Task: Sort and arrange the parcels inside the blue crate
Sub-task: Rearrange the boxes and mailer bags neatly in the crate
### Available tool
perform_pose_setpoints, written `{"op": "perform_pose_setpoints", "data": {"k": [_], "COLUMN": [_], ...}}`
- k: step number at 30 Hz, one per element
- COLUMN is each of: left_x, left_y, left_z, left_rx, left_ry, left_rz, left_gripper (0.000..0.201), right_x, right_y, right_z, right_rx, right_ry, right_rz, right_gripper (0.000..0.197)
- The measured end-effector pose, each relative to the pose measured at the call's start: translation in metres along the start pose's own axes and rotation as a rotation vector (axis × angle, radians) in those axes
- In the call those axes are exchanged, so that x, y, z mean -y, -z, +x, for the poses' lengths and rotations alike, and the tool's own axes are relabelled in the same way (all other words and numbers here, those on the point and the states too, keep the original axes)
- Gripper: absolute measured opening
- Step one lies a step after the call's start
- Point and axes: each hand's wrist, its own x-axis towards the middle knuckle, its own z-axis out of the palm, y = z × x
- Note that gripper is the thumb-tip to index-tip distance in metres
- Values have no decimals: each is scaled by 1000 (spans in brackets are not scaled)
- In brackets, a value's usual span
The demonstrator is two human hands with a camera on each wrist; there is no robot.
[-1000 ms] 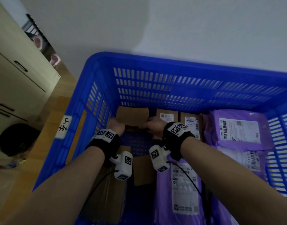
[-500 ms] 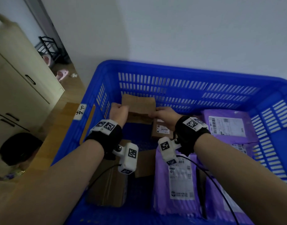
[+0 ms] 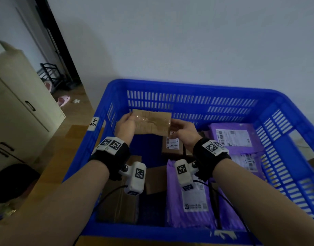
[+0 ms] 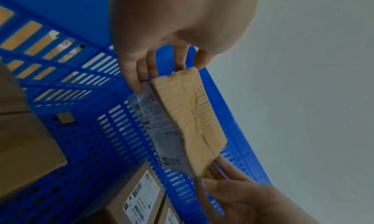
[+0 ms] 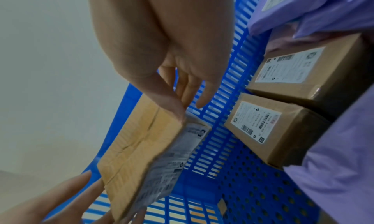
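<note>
1. The left hand (image 3: 125,126) and the right hand (image 3: 183,131) each pinch one end of a small cardboard parcel (image 3: 151,123).
2. It is held up over the blue crate (image 3: 191,87).
3. Purple mailer bags (image 3: 193,196) and small labelled boxes (image 3: 172,144) lie below.

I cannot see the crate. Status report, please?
Left hand and right hand grip small cardboard parcel, raised above blue crate floor. Nothing blocking.
</note>
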Motion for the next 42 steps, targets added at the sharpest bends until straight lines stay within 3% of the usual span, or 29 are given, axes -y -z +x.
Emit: {"op": "perform_pose_setpoints", "data": {"k": [4, 8, 12, 19, 24, 31, 35, 38, 42], "left_x": [6, 3, 6, 2, 16, 38, 45, 47, 48], "left_y": [1, -1, -1, 2, 2, -2, -8, -11, -16], "left_z": [8, 6, 4, 4, 22, 54, 70, 82, 92], "left_rx": [-25, 8, 6, 121, -32, -14, -12, 9, 43], "left_ry": [61, 70, 48, 173, 125, 107, 186, 248, 323], "left_rz": [-14, -3, -19, -34, 168, 308, 370, 460, 545], "left_gripper": [70, 40, 38, 44, 37, 39, 14, 34, 30], "right_x": [2, 0, -5, -5, -10, -38, -52, -57, -60], "right_y": [4, 11, 13, 2, -14, -38, -40, -39, -37], "right_z": [-4, -2, 5, 19, 40, 64, 79, 88, 97], "right_rx": [-51, -119, -146, -137, -166, -30, 76, 105, 141], "right_ry": [102, 152, 109, 43, -39, -226, -354, -414, -428], "right_rz": [20, 27, 60, 52, 25, -48, -42, -77, -192], "right_gripper": [59, 42, 31, 26, 33, 32, 39, 45, 41]}}
